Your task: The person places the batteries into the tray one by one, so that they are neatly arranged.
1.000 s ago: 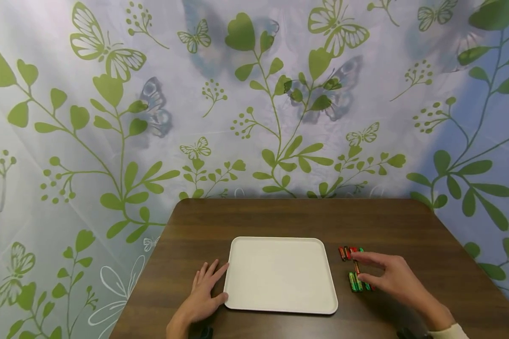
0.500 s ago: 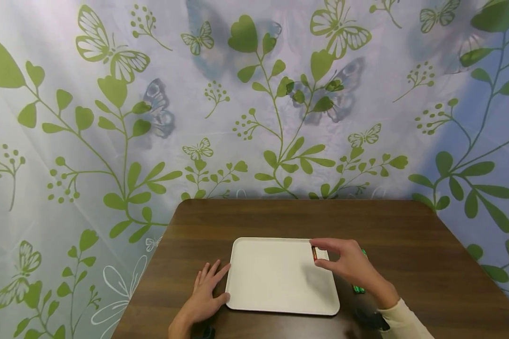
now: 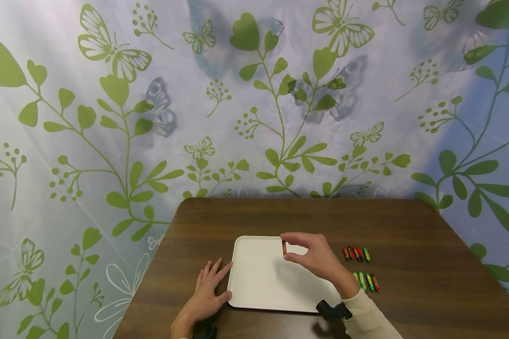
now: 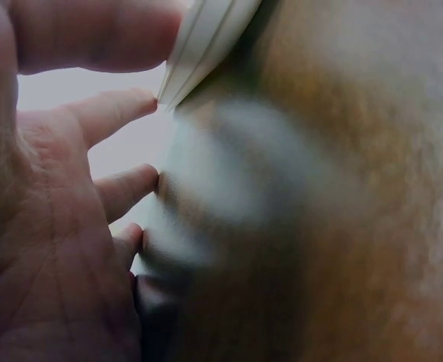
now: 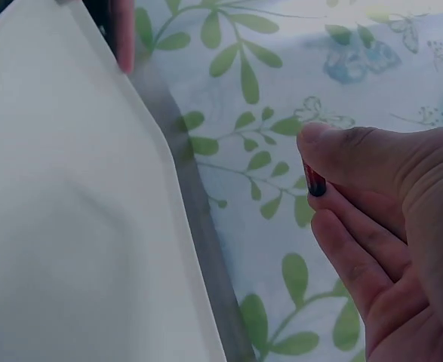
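Between thumb and fingertips, my right hand (image 3: 318, 256) pinches a red and black battery (image 3: 284, 248) by its two ends. It is over the white tray (image 3: 258, 282), whose surface carries the hand's shadow. In the right wrist view the battery (image 5: 314, 179) shows partly below the thumb. My left hand (image 3: 205, 294) lies on the table with fingers spread, thumb and index fingertip at the tray's left edge. The left wrist view has the straight fingers of the left hand (image 4: 63, 173) near the pale tray rim (image 4: 206, 49).
Right of the tray lie two groups of batteries: a back row of red and green ones (image 3: 356, 254) and a front row of green and red ones (image 3: 366, 281), partly behind my right forearm. A patterned curtain (image 3: 254, 117) hangs behind the brown table (image 3: 297, 214).
My right hand has picked up a battery from the groups on the right and carried it leftward over the tray. The left hand has stayed at the tray's edge.
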`<state>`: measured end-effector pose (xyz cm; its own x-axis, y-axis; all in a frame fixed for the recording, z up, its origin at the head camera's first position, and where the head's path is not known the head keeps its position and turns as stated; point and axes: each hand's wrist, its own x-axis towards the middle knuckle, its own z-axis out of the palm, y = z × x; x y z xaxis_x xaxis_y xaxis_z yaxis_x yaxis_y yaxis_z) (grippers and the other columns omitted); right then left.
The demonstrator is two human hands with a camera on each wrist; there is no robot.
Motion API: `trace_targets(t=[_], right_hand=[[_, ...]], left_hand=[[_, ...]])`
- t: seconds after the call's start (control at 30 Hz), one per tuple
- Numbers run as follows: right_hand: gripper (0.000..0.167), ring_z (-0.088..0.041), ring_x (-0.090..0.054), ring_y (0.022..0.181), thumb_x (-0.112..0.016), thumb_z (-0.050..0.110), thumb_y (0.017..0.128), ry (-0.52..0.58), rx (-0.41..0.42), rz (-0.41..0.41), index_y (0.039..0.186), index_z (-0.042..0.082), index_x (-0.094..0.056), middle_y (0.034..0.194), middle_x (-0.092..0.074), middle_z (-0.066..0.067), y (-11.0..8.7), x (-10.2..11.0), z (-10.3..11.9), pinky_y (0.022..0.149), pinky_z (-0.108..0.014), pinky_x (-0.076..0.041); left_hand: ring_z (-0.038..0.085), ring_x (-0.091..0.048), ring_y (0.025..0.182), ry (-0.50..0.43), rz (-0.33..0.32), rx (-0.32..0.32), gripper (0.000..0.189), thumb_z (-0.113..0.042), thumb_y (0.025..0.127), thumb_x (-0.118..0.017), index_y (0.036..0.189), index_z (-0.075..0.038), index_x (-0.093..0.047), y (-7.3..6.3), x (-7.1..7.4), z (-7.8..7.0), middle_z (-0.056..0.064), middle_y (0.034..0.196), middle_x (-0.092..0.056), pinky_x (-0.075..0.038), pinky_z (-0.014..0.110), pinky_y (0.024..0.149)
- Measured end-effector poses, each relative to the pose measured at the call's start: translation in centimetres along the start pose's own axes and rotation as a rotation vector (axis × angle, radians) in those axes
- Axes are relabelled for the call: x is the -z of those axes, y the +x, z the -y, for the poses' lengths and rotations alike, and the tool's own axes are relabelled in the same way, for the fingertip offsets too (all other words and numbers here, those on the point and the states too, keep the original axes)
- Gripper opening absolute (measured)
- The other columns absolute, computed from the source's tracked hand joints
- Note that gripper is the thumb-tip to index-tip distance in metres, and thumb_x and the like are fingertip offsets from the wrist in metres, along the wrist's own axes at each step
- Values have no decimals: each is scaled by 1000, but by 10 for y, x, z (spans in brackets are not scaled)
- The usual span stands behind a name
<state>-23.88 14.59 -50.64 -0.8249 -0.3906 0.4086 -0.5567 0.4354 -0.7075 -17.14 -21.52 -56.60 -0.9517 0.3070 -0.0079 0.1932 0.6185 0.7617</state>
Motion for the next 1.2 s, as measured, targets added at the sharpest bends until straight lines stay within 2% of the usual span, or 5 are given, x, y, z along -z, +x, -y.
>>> trace_targets(t=[0.33,0.6,0.73,0.93,1.2], right_hand=[[47,-37,-78,118,-91,14,90,103,13,46,135,9,-77,132,-80,-4,25,-53,14,104,-47,-63],[47,-35,-81,112,-90,8,88,96,29,56,133,3,-77,130,-81,-9,32,-98,17,100,-45,-65],[47,-33,-80,114,-89,5,89,113,19,100,134,0,-76,132,-79,-11,33,-116,17,101,-44,-65],[47,-30,-80,116,-88,5,90,80,5,149,135,0,-75,133,-79,-12,35,-137,14,101,-41,-65],[48,-23,-76,124,-89,10,89,-85,57,153,134,2,-77,132,-80,-7,36,-154,12,105,-41,-62]], left_hand=[[58,1,167,-1,2,22,79,-15,93,-76,167,-16,-48,1,0,1,28,179,-24,7,76,129],[58,0,167,-4,-1,26,76,-17,95,-76,166,-16,-49,-1,2,-1,28,179,-25,7,76,129],[59,1,166,-7,2,19,76,-18,95,-76,166,-16,-49,-2,3,-1,29,179,-24,7,76,129],[59,0,166,3,0,14,76,-18,95,-76,166,-16,-50,0,3,1,30,178,-24,6,76,129],[60,0,166,-6,4,13,76,-18,94,-76,165,-13,-50,-1,3,0,30,178,-24,6,78,128]])
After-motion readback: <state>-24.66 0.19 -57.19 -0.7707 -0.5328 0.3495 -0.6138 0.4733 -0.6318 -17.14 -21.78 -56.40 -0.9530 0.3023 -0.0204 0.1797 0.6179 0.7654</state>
